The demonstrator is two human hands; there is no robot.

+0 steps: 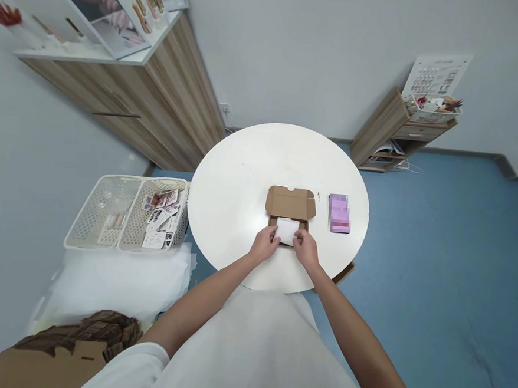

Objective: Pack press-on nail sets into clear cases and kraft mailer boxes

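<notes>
An open brown cardboard box (291, 203) lies on the white round table, its lid raised on the far side. Inside the box, or just above its opening, is a white packet (287, 231). My left hand (265, 243) pinches the packet's left edge with closed fingers. On the opposite edge, my right hand (306, 248) has its thumb and fingers closed on the same packet. To the right of the box lies a purple stack (340, 213), with neither hand touching it.
The white table (279, 154) stands before me. At left are a white basket (155, 190) holding cards, white sheets (124, 279) and brown cardboard (47, 368). A wooden cabinet (178, 82) is at back left, a small shelf (381, 128) at back right.
</notes>
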